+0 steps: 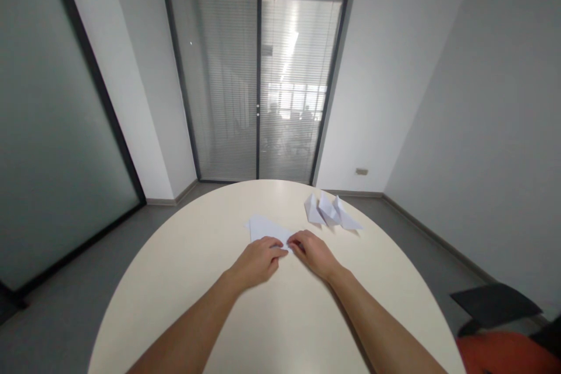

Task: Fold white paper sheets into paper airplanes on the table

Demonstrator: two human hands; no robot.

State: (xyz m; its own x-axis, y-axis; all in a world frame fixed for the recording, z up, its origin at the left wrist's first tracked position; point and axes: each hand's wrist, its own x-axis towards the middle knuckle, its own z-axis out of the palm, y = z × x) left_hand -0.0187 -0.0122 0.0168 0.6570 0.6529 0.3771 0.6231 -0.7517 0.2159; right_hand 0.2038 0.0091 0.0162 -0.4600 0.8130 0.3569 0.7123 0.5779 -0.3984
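Observation:
A folded sheet of white paper (pixel 265 229) lies on the round table in front of me, narrowing toward its right end. My left hand (pixel 262 258) rests over its lower edge, thumb and fingers closed on the paper near the right tip. My right hand (pixel 312 250) pinches that same tip from the other side, fingers bent together. The fingertips of both hands almost meet there. Part of the paper's lower edge is hidden under my left hand.
Three folded white paper pieces (pixel 329 211) stand near the table's far right edge. The pale round table (pixel 188 269) fills the foreground. A chair with a red seat (pixel 508 353) is at the lower right. Glass doors with blinds (pixel 219 99) stand beyond the table.

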